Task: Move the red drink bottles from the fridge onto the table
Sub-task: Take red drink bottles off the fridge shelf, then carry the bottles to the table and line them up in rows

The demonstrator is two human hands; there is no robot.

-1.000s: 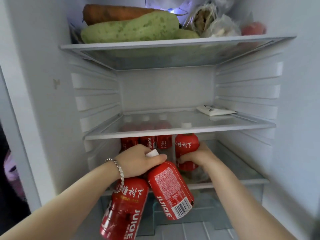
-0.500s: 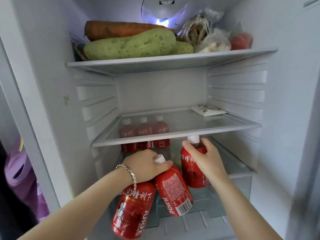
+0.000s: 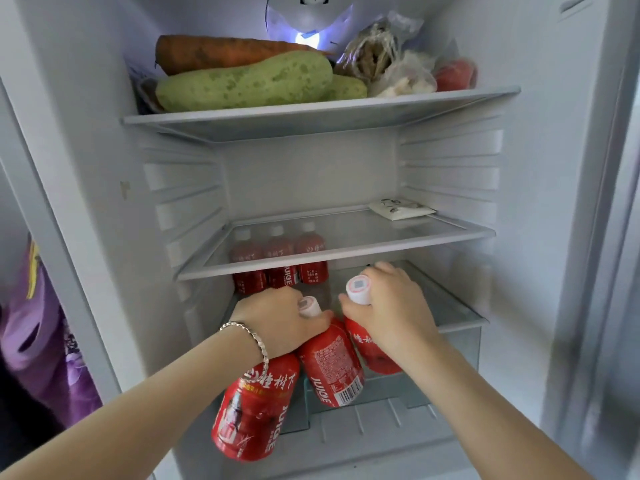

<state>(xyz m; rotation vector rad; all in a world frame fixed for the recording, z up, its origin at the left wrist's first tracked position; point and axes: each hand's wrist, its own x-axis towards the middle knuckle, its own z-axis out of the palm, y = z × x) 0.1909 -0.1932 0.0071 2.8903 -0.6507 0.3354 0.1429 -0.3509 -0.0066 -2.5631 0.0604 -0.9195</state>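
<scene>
Three red bottles in hand at the fridge's open front, none on a table. Our left hand [image 3: 280, 320] has its fingers curled round two necks: the outer bottle [image 3: 256, 407] hangs down-left and the middle bottle [image 3: 332, 365] tilts beside it, touching, its white cap past the thumb. Our right hand [image 3: 391, 313] clamps the neck of the third bottle [image 3: 374, 348], cap up. We see the back-row bottles [image 3: 280, 278] upright under the glass shelf [image 3: 398, 247].
</scene>
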